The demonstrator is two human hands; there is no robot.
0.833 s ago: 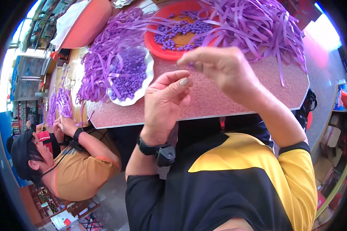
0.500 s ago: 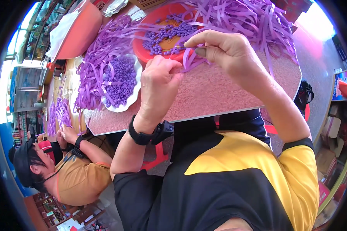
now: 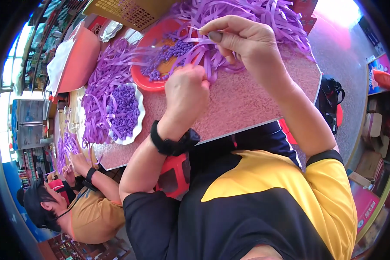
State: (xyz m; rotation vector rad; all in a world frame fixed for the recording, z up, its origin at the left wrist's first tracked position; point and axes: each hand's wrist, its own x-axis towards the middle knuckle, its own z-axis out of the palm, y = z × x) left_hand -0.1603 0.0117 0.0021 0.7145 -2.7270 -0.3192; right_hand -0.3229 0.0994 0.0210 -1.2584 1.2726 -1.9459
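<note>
My left hand is curled closed in front of the red basin, its fingertips turned away, so what it may hold is hidden. Higher and to the right, my right hand pinches a thin needle-like tool between thumb and forefinger, its tip pointing left. Purple ribbons hang and lie just behind both hands. The red basin holds small purple beads. Left of it, a white scalloped dish is full of more purple beads.
A large ribbon pile covers the table's far side; another lies left. A yellow basket and a tilted red bowl stand behind. At the left, another person handles ribbons. The pink tabletop ends before my body.
My right hand has risen away from my left with the needle-like tool. My left hand has turned and curled tighter. The whole view has shifted, with more of the basket showing.
</note>
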